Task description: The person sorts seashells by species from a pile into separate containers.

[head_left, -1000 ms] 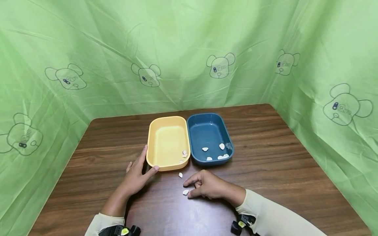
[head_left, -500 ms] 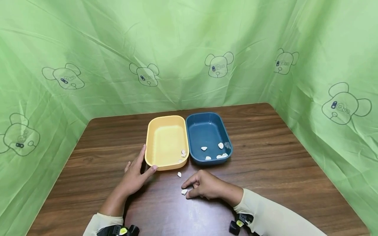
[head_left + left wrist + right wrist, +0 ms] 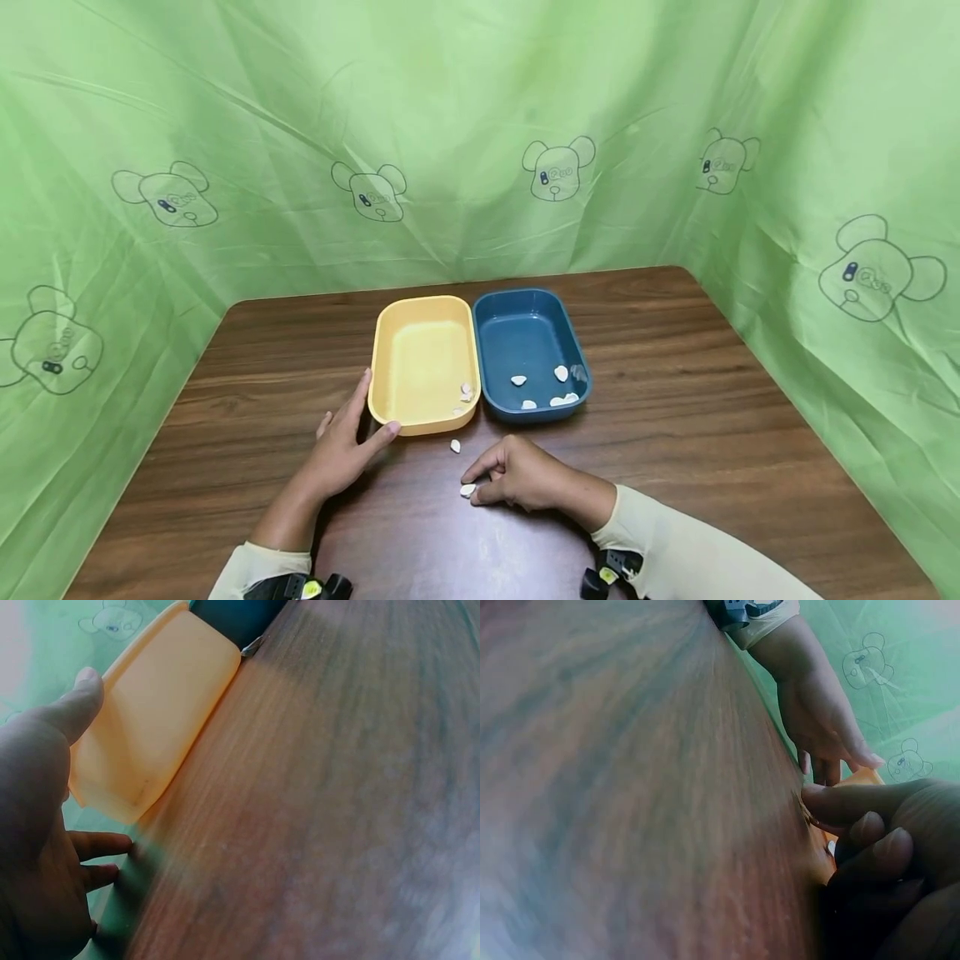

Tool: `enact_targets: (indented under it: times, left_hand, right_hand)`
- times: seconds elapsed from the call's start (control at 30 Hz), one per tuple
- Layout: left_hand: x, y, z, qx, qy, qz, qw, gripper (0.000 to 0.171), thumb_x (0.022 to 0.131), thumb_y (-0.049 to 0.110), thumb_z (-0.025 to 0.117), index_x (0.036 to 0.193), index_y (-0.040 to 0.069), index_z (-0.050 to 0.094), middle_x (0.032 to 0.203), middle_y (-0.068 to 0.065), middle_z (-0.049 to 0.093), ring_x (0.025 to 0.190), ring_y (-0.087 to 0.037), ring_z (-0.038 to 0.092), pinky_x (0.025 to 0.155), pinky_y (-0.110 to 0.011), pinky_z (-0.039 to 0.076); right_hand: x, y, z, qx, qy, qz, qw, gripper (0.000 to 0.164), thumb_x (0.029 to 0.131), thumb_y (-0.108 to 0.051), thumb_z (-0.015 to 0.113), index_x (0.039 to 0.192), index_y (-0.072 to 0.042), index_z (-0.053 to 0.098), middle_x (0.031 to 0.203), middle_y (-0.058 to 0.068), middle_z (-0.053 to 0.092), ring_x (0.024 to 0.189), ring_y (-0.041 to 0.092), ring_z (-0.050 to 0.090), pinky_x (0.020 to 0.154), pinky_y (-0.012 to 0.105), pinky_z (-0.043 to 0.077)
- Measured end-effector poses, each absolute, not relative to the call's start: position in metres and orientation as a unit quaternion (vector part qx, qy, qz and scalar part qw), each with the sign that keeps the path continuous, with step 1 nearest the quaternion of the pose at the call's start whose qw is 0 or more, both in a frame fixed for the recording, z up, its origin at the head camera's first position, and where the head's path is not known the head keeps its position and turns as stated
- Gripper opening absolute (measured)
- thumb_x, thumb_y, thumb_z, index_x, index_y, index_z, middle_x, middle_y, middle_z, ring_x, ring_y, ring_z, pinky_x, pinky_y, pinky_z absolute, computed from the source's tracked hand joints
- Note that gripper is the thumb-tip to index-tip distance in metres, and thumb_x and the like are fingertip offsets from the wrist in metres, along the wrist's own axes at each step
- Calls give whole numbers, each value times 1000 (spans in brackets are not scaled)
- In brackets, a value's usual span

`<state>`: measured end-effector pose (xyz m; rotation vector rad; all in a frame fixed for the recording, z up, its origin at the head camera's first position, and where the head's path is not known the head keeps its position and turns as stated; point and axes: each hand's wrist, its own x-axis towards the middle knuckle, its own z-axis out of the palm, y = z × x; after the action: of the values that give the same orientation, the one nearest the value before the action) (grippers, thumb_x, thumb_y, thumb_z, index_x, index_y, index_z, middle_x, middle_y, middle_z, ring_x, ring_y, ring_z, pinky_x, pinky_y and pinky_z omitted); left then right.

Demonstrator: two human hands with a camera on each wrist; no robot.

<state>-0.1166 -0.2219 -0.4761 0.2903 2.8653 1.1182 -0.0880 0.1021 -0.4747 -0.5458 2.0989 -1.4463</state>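
My left hand [image 3: 339, 454] rests against the near left corner of a yellow tray [image 3: 423, 354], its thumb at the front rim and its fingers along the side. In the left wrist view the fingers [image 3: 105, 844] look fairly straight. Over the table, my right hand [image 3: 525, 473] pinches a small white seashell [image 3: 467, 492] between thumb and index finger. Another white seashell [image 3: 455, 447] lies on the wood just in front of the yellow tray. A few small pale pieces [image 3: 466, 392] sit in that tray's near right corner.
A dark blue tray [image 3: 525, 342] stands against the yellow tray's right side, with several white shells [image 3: 561, 373] near its front. The brown wooden table [image 3: 697, 417] extends around both trays. Green cloth [image 3: 465, 108] with printed bear heads hangs behind and at the sides.
My right thumb and index finger have closed in on the white seashell on the table. The left hand and both trays have kept their places.
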Motion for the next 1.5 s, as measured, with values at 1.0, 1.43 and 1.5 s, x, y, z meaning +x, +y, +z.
enact_targets:
  times: [1.0, 1.43, 1.5]
  left_hand:
    - [-116, -223, -477, 95, 928, 359, 31, 103, 106, 58, 66, 177, 34, -4, 184, -13, 17, 168, -48, 21, 123, -85, 0]
    - [-116, -222, -473, 99, 928, 358, 23, 101, 106, 56, 66, 178, 30, -1, 183, -16, 19, 167, -49, 23, 121, -86, 4]
    - [-116, -222, -472, 100, 928, 359, 22, 101, 106, 56, 66, 178, 29, 0, 184, -16, 18, 167, -49, 22, 122, -86, 4]
  right_hand:
    - [-87, 100, -476, -202, 771, -550, 251, 11, 87, 6, 81, 98, 4, 81, 52, -11, 48, 43, -3, 40, 44, 16, 32]
    - [-86, 100, -477, -193, 770, -555, 247, 9, 88, 4, 80, 96, 3, 77, 54, -11, 46, 41, -2, 40, 41, 17, 33]
    - [-86, 100, -477, -191, 770, -556, 247, 9, 88, 4, 80, 96, 3, 77, 54, -11, 46, 40, -2, 40, 41, 18, 33]
